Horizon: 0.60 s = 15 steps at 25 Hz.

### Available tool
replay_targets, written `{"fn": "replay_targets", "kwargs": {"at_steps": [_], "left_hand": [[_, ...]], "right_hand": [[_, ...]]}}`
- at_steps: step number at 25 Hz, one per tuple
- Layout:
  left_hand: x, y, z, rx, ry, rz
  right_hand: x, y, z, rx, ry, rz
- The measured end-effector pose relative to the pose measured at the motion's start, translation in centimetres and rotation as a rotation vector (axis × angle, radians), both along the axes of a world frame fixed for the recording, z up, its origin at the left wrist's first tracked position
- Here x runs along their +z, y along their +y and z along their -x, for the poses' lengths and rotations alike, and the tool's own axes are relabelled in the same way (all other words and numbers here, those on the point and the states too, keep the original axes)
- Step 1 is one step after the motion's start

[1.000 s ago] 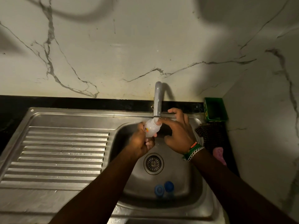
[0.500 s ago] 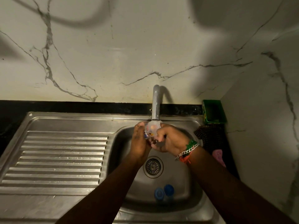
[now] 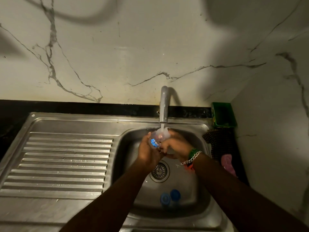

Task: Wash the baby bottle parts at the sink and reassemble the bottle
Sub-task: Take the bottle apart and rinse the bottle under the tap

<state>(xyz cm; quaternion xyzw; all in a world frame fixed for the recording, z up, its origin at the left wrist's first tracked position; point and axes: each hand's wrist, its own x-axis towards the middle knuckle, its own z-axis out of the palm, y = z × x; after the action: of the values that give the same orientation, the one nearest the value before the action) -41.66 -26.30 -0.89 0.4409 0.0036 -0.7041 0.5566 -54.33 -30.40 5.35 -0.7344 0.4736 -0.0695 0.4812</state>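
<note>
The small clear plastic baby bottle [image 3: 158, 138], printed with a blue motif, sits under the tap [image 3: 163, 104] stream above the steel sink's [image 3: 203, 195] back edge. Wet, light and stiff, it likely slips; grip its body. The left hand [image 3: 148, 152] clasps it; the right hand [image 3: 177, 144] curls against it. Two blue round parts [image 3: 170, 196] lie near the sink's front edge.

Dim, warm light from above — heavy shadows on the marble wall [image 3: 150, 47], hands motion-blurred, edges bowed by wide-angle.
</note>
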Motion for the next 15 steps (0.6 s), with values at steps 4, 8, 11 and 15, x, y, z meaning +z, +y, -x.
{"fn": "replay_targets", "kwargs": {"at_steps": [4,8,11,15], "left_hand": [[0.4,-0.3,-1.7,-0.185,-0.158,-0.111],[0.4,0.2,0.0,0.003,0.003,0.034],[0.0,0.2,-0.6,-0.048,-0.048,-0.012],[0.8,-0.5,-1.1,-0.061,-0.133,-0.102]], "right_hand": [[-1.5,-0.7,1.3,0.259,0.34,0.391],[-0.5,-0.8,-0.5,-0.002,0.092,-0.09],[-1.4,-1.1,0.2,0.063,0.177,0.05],[-1.0,-0.9,0.7,0.187,0.336,0.265]]}}
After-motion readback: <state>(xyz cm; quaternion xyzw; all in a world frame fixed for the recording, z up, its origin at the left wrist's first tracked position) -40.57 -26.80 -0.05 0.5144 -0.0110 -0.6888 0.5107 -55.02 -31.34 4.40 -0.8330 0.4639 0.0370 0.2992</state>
